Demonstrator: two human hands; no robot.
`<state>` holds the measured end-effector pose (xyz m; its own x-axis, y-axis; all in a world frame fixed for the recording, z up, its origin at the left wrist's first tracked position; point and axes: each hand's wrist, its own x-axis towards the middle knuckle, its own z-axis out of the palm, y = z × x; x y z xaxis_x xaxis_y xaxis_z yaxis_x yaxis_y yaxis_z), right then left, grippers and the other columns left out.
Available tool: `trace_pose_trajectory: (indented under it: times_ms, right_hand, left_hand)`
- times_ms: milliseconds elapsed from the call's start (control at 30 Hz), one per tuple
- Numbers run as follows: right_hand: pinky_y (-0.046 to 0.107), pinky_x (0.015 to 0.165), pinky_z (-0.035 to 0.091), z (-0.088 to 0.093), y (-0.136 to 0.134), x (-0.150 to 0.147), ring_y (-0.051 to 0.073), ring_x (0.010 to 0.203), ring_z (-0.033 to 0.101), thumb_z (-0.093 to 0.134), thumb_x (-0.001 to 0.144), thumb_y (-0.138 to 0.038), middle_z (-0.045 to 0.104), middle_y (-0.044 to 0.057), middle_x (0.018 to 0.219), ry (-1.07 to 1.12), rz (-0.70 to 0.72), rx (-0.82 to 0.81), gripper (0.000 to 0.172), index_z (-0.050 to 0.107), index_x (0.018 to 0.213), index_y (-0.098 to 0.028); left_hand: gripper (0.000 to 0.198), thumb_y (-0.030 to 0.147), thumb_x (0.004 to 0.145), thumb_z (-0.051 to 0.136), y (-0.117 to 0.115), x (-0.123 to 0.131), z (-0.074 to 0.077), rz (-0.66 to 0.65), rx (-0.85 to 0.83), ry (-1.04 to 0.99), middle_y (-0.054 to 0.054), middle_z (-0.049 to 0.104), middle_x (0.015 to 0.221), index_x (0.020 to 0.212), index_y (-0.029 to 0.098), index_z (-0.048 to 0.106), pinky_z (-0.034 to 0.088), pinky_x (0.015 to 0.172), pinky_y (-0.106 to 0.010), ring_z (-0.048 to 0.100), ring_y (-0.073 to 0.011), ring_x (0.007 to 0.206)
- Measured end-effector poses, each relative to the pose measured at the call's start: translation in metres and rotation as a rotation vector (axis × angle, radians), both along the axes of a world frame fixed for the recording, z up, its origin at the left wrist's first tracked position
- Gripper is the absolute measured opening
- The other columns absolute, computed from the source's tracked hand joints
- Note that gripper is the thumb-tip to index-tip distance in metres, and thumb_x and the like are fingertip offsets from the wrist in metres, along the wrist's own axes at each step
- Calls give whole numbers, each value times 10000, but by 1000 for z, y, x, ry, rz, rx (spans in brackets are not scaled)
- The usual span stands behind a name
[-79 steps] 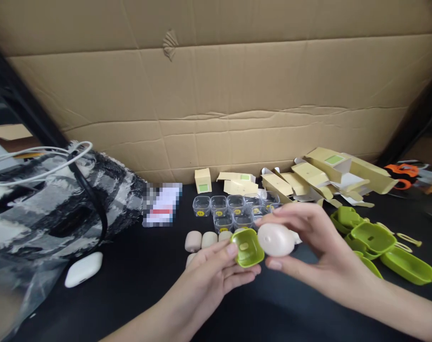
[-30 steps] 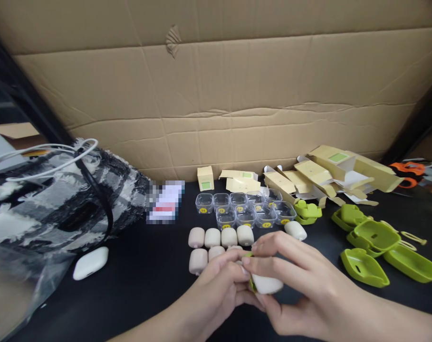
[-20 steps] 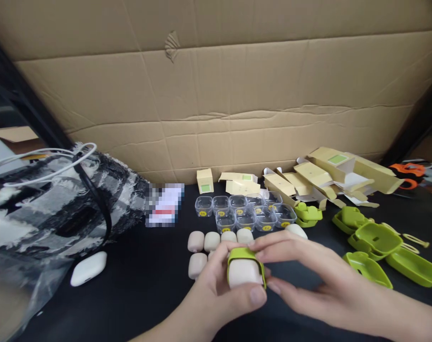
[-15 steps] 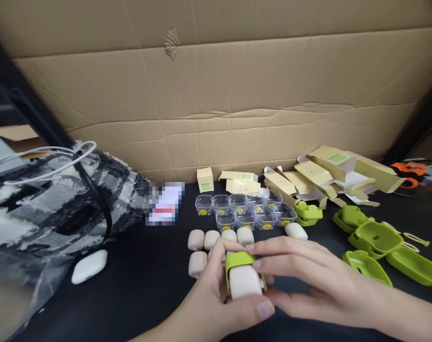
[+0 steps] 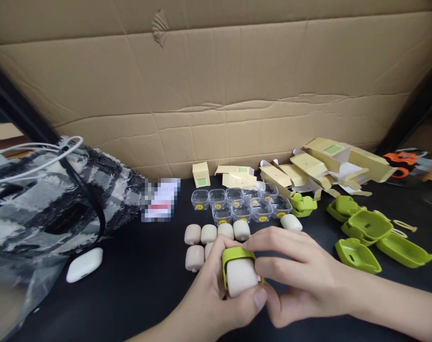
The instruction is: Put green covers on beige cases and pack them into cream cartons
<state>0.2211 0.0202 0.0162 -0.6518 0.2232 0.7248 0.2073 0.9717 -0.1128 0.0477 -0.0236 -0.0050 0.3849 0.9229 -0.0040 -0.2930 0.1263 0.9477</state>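
Head camera view showed both hands meeting in front of the see-through cups (image 5: 241, 210), above the black worktop (image 5: 140, 289). The left hand (image 5: 221, 297) was curled around a pale block (image 5: 241, 278) with a green cover (image 5: 239, 253) about it, the thumb laid across the block's lower front. The right hand (image 5: 304, 275) had its fingertips drawn in against the cover's upper and right edges; whether they pinched the rim or merely pressed it, I could not tell. A small nub poked out near the right edge.

Good handling seemed to call for steady left-thumb pressure, with the right fingertips working the rim evenly so that it neither folded nor caught on the nub.

More pale blocks (image 5: 209, 233) stood in rows just in front of the cups, some hidden by the left hand and near enough to be knocked by its knuckles. A white block (image 5: 291, 222) lay at the cups' front right, near the right hand's fingers. Right of the cups were loose green covers (image 5: 367, 225); behind them, a small box (image 5: 201, 175) and, toward the right, opened cartons (image 5: 310, 164). A white case (image 5: 84, 265) lay well to their left.
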Motion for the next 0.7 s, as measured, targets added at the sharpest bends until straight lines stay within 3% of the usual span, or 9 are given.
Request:
trace_pose_trajectory:
  times_ms: [367,567,700]
  right_hand:
    - [244,481,454,-8,3,-3,162,631,607,491,680,-126,653,62,739,26,-34,84,75,515,667,-196]
    - [233,567,496,0,1,4,138,699,637,567,673,-79,678,51,872,50,18,-103,192,536,823,-196]
    - [230,648,519,4,0,7,129,749,633,617,672,-62,669,41,924,47,32,-172,265,545,885,-202]
  left_hand:
    - [330,280,738,757,2,1,-6,-13,-54,4,70,515,753,858,213,458,373,604,-172,441,-62,657]
    - [341,323,716,772,2,-4,1,-33,-43,57,18,608,816,890,196,508,437,683,-222,528,-109,756]
    - [351,276,670,808,1,-3,1,-2,-14,50,48,553,763,871,196,532,420,612,-187,485,-80,682]
